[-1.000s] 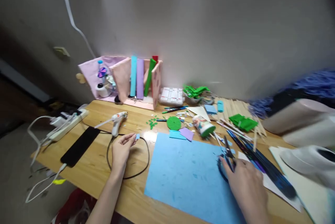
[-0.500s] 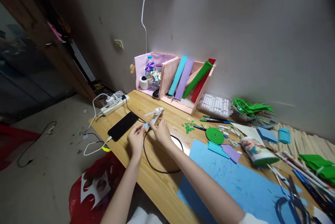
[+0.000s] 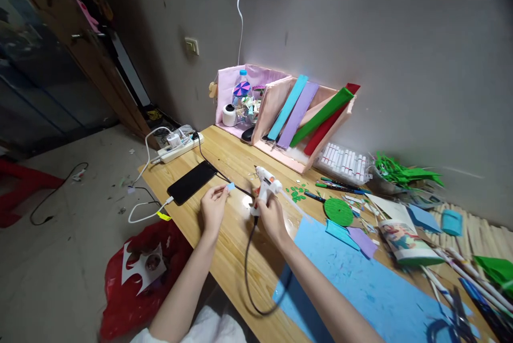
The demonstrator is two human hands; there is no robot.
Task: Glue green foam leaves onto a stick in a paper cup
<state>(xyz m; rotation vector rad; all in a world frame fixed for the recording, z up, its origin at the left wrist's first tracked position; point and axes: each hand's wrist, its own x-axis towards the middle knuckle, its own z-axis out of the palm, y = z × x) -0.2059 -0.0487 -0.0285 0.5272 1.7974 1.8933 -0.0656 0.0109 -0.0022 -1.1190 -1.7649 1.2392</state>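
My right hand [image 3: 273, 217] is wrapped round the handle of a white glue gun [image 3: 266, 185]. Its nozzle points up and to the left, and a clear glue stick [image 3: 296, 205] sticks out of its back. A black cord [image 3: 247, 273] loops down from the grip. Between the fingertips of my left hand [image 3: 214, 205] is a small light blue paper piece [image 3: 230, 186], held over the wooden table a short way left of the glue gun. Close to my left hand lies a black phone [image 3: 192, 181] with a white cable plugged in.
Pink boxes [image 3: 276, 113] with coloured strips stand against the wall. A power strip [image 3: 180, 147] lies at the table's left end. To the right are a blue sheet [image 3: 340, 279], a green disc [image 3: 338, 211], markers [image 3: 344, 162], a paper cup [image 3: 406, 241] and scissors [image 3: 457, 313].
My right hand has lifted the glue gun and turned it, away from the left hand. My left hand keeps the blue piece, now apart from the gun. The camera view has shifted slightly.
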